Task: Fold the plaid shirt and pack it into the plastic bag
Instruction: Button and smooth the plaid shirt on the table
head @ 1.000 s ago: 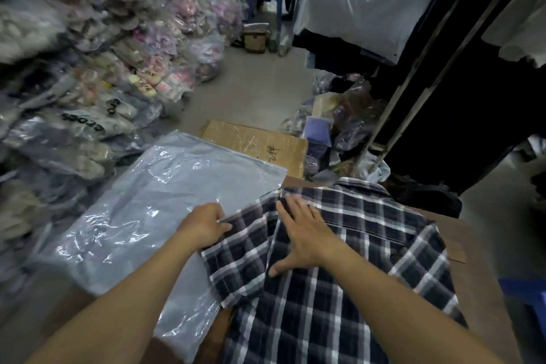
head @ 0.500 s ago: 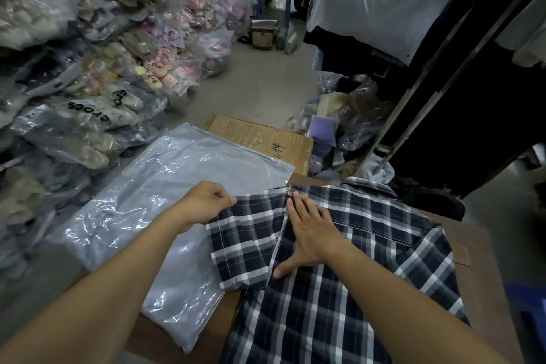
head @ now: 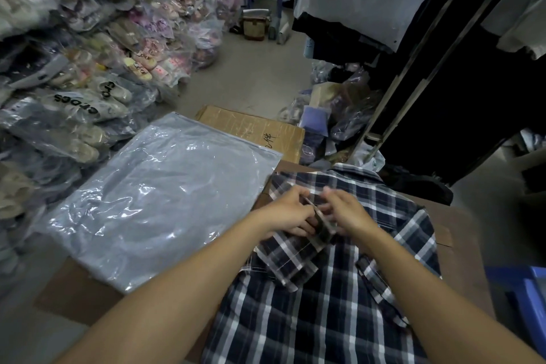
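Big wall of bagged shoes (head: 88, 74) stacked along the left, dark hanging clothes (head: 443, 83) on a rack to the right, grey floor between. Front and centre, the brown cardboard table (head: 76, 292). On it the plaid shirt (head: 325, 304) lies flat, navy w/ white checks, collar end pointing away from the camera, body running down to the bottom edge. Just left of it the plastic bag (head: 153, 201) lies flat and shiny, clear, unfilled; its right edge sits beside the shirt's shoulder, partly hanging over the table's left side. Behind the bag, a taped cardboard box (head: 251, 130) w/ handwriting on it. Blue stool (head: 526, 298) pokes in lower right.

Now the hands: left hand (head: 288, 213) and right hand (head: 348, 213) meet over the shirt's upper middle, nearly touching. Left fingers curled, pinching a folded-in flap of plaid fabric, prob. the sleeve, lifted a little off the shirt body. Right fingers are motion-blurred at the same fold; can't tell if they're gripping or just pressing.
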`<state>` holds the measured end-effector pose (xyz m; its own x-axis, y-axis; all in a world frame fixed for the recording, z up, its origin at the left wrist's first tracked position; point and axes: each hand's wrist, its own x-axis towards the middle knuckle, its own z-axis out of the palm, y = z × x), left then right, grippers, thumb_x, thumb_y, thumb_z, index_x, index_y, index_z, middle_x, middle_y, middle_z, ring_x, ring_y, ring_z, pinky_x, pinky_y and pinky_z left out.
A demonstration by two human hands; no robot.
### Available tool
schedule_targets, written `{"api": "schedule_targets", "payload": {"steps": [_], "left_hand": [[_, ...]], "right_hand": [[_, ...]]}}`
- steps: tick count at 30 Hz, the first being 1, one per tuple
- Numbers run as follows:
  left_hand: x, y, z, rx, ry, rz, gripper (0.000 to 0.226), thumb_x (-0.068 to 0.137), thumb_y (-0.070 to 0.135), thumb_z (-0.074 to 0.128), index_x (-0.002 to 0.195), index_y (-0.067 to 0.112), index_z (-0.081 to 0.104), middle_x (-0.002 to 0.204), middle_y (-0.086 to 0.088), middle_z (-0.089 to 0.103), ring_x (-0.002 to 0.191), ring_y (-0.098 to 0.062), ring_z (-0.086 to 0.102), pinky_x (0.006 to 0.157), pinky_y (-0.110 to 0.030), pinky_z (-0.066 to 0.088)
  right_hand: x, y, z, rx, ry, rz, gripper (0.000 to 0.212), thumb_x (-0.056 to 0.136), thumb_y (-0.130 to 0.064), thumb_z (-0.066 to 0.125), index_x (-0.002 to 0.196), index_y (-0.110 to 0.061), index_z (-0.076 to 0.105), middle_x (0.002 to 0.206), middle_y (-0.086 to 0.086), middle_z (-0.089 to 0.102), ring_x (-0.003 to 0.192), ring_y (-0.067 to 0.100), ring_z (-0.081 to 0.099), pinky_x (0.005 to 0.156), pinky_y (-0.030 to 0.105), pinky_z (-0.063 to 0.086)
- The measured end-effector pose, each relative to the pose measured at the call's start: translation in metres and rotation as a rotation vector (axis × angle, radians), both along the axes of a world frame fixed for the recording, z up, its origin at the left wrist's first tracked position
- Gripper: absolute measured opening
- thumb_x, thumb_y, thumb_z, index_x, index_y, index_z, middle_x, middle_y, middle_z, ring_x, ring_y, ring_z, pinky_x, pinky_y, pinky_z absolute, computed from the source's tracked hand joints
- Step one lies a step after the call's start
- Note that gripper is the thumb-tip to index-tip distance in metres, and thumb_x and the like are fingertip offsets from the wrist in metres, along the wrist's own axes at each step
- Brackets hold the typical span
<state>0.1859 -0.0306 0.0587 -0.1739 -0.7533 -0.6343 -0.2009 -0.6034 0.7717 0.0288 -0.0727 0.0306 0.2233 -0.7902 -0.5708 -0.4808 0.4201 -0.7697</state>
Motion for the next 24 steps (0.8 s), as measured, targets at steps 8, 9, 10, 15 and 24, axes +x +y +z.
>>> {"api": "schedule_targets", "payload": {"steps": [8, 9, 10, 15, 24], "left_hand": [[0.053, 0.023, -0.010, -0.201, -0.557, -0.531, 0.020, 0.081, 0.019, 0.074, 0.086, 0.020, 0.054, 0.086, 0.005, 0.059, 0.078, -0.014, 0.059, 0.067, -0.025, 0.048], [0.062, 0.031, -0.013, -0.141, -0.592, -0.602, 0.031, 0.075, 0.024, 0.081, 0.085, 0.021, 0.052, 0.084, 0.006, 0.057, 0.074, -0.012, 0.054, 0.064, -0.024, 0.045], [0.067, 0.038, -0.016, -0.100, -0.622, -0.639, 0.040, 0.069, 0.028, 0.087, 0.084, 0.021, 0.050, 0.084, 0.007, 0.056, 0.072, -0.011, 0.051, 0.062, -0.025, 0.043], [0.073, 0.056, -0.037, -0.166, -0.664, -0.603, 0.044, 0.063, 0.030, 0.092, 0.083, 0.024, 0.053, 0.084, 0.009, 0.052, 0.073, -0.011, 0.050, 0.062, -0.025, 0.043], [0.067, 0.044, -0.025, -0.117, -0.751, -0.787, 0.035, 0.071, 0.041, 0.085, 0.088, 0.016, 0.067, 0.075, 0.011, 0.058, 0.066, -0.006, 0.052, 0.060, -0.023, 0.042]], "right_hand": [[-0.023, 0.011, -0.020, -0.105, 0.265, 0.258, 0.029, 0.091, -0.026, 0.070, 0.118, -0.016, 0.061, 0.084, 0.001, 0.067, 0.084, 0.020, 0.069, 0.078, 0.044, 0.062], [-0.022, 0.010, -0.022, -0.121, 0.295, 0.267, 0.026, 0.092, -0.023, 0.069, 0.116, -0.017, 0.060, 0.084, 0.002, 0.069, 0.084, 0.019, 0.069, 0.080, 0.045, 0.061], [-0.020, 0.009, -0.022, -0.126, 0.314, 0.274, 0.023, 0.092, -0.022, 0.068, 0.114, -0.019, 0.060, 0.086, 0.003, 0.070, 0.084, 0.018, 0.069, 0.081, 0.045, 0.060], [-0.019, 0.002, -0.018, -0.126, 0.352, 0.308, 0.015, 0.092, -0.019, 0.068, 0.104, -0.019, 0.059, 0.095, 0.006, 0.068, 0.085, 0.020, 0.069, 0.078, 0.041, 0.062], [-0.018, 0.003, -0.011, -0.328, 0.607, 0.525, 0.015, 0.099, -0.024, 0.058, 0.113, -0.021, 0.060, 0.116, 0.004, 0.064, 0.097, 0.021, 0.061, 0.084, 0.040, 0.055]]}}
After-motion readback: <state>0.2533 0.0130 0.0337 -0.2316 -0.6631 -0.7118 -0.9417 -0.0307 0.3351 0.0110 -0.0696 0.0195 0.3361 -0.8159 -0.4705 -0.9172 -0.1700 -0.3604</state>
